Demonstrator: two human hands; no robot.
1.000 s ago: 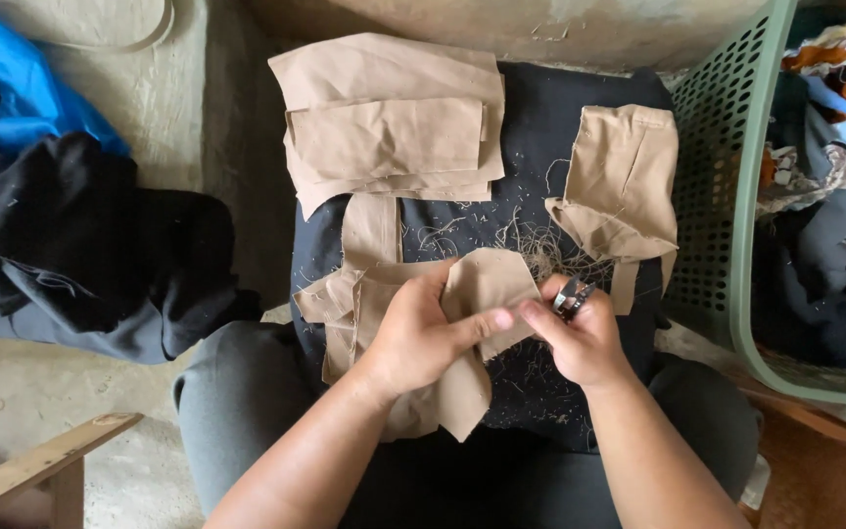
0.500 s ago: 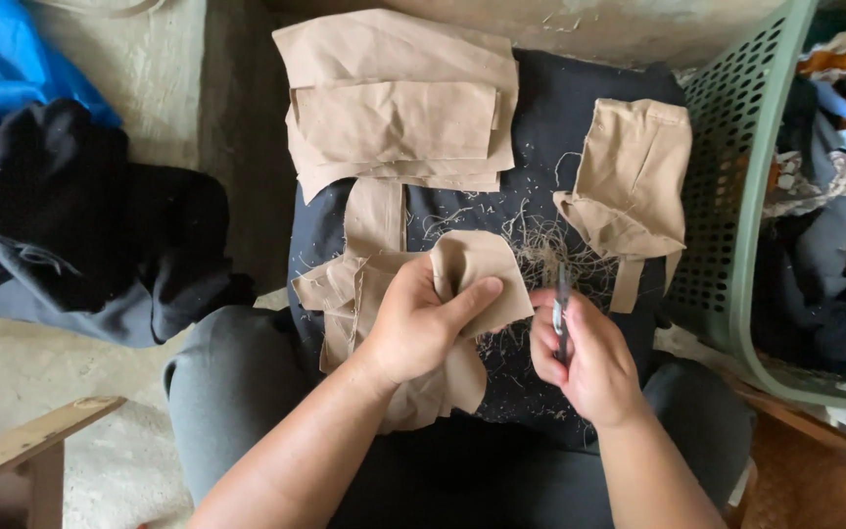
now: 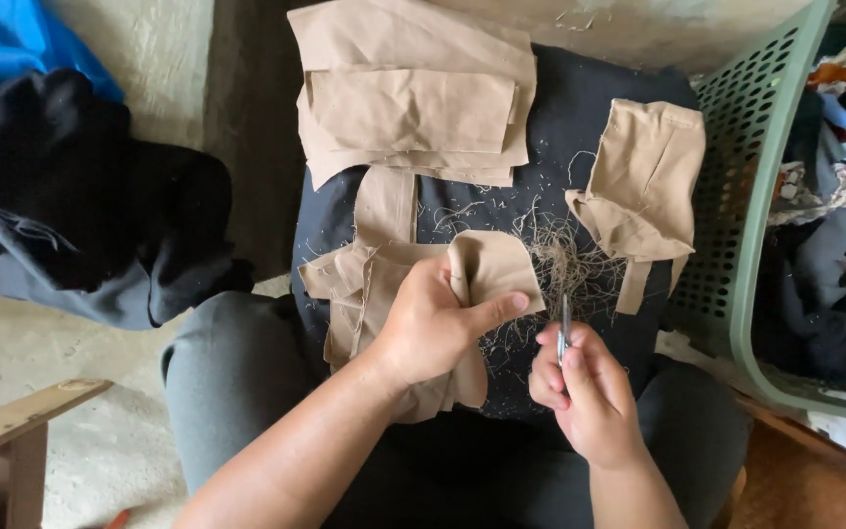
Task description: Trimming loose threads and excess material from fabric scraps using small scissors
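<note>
The left hand (image 3: 433, 323) pinches a tan fabric piece (image 3: 487, 269) at centre frame, thumb stretched across its folded, rounded edge. The right hand (image 3: 585, 392) is closed around small metal snips (image 3: 564, 338); it has drawn back from the cloth, where a second ago both hands met. The piece is soft woven cotton, frayed at its edges. Loose thread clippings (image 3: 555, 260) litter the dark lap cloth (image 3: 560, 147). Stacked tan pieces (image 3: 413, 98) lie at upper centre, a green perforated basket (image 3: 736, 225) at right.

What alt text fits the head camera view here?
A left hand pinches a tan fabric piece over a dark cloth on the lap, while the right hand holds a small metal tool beside loose threads.
</note>
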